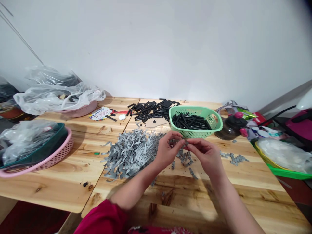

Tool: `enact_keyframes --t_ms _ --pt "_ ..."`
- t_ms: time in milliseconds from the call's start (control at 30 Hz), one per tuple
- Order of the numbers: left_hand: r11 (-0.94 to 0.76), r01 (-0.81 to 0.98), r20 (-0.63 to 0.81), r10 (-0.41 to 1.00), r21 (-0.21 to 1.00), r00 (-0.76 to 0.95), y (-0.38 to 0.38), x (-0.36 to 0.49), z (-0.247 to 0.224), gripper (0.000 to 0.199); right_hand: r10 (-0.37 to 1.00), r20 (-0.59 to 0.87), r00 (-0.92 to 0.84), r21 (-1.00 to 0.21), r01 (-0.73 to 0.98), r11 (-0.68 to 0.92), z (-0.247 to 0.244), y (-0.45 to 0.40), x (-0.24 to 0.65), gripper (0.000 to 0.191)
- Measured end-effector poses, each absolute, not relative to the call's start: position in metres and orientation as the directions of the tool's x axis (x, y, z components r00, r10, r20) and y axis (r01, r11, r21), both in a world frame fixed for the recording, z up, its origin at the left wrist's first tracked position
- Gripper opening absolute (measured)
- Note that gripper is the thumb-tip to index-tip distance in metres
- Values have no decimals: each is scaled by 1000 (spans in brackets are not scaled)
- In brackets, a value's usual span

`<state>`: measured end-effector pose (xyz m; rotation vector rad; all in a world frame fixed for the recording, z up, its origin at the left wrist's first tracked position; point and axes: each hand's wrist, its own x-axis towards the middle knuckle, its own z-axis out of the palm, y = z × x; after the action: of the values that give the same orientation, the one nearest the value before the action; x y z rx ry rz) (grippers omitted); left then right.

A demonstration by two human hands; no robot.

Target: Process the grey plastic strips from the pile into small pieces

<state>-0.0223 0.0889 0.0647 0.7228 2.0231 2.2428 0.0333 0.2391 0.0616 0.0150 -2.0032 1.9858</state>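
Observation:
My left hand [170, 148] and my right hand [203, 152] meet over the table, just in front of the green basket [195, 134]. Thumb and fingers of each are pinched together on a small grey strip [186, 143], mostly covered by the fingertips. Beside my left hand lies a big heap of grey strips [134, 152]. Below the hands, several short grey pieces [186, 159] are scattered, and more grey pieces [235, 159] lie to the right. Black tubes [190, 122] fill the green basket.
Loose black tubes [153, 109] are piled by the wall. At left stand a pink basket [58, 152] with a teal basket [41, 149] and bagged items, and another bag-covered basket [80, 109]. A dark bottle [231, 127] and a bag-filled tray [287, 156] are at right.

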Motion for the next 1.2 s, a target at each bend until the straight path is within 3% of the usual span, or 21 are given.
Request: enact_keyframes --t_ms 200,433,733,900,1033,1200 --pt "20 595 562 305 803 -769 86 -16 67 12 264 240 -934 -969 -245 13 59 239 34 16" --pt "41 649 601 339 759 -724 87 -11 70 14 333 280 -901 -957 -287 27 61 232 38 15" --pt "-55 575 554 356 816 -752 84 -11 71 13 348 281 -894 -955 -295 12 55 228 40 16" --pt "-156 243 287 423 957 -860 83 -16 73 27 309 332 -891 -943 -315 104 58 230 39 11" --pt "-217 72 181 542 974 -820 80 -23 81 35 233 373 -898 -920 -326 216 66 231 40 10" --pt "-118 173 209 629 978 -749 71 -28 88 30 206 332 -921 -933 -289 212 65 232 39 17"
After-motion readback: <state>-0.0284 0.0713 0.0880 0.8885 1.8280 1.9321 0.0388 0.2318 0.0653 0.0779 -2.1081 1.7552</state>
